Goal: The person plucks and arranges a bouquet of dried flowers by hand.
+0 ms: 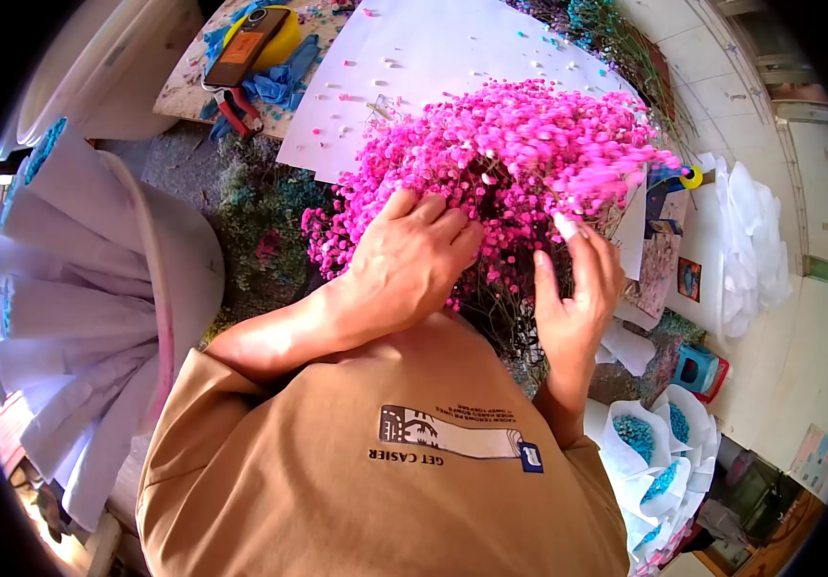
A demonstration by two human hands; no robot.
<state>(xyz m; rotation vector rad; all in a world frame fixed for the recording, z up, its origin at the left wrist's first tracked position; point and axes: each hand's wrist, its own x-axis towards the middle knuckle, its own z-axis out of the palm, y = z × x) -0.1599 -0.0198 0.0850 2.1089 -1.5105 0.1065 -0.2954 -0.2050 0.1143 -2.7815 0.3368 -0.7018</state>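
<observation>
A large bunch of bright pink baby's breath [510,144] lies in front of me, its thin stems pointing toward my body. My left hand [419,250] is curled into the near left side of the blossoms, its fingertips hidden among them. At the near right edge, my right hand [582,279] has its thumb and fingers apart, the fingertips by the flowers. The blossoms on that side are slightly blurred. Under and behind the bunch spreads a white paper sheet [472,43] dotted with loose pink, white and blue florets.
A white tub [188,260] at left holds several paper-wrapped bundles. Upper left, a phone [248,46] rests near red-handled pruners [238,111] and blue gloves [284,82]. Lower right stand wrapped blue bouquets [633,435]. White wrapping [751,240] hangs at right, near a tape roll [691,177].
</observation>
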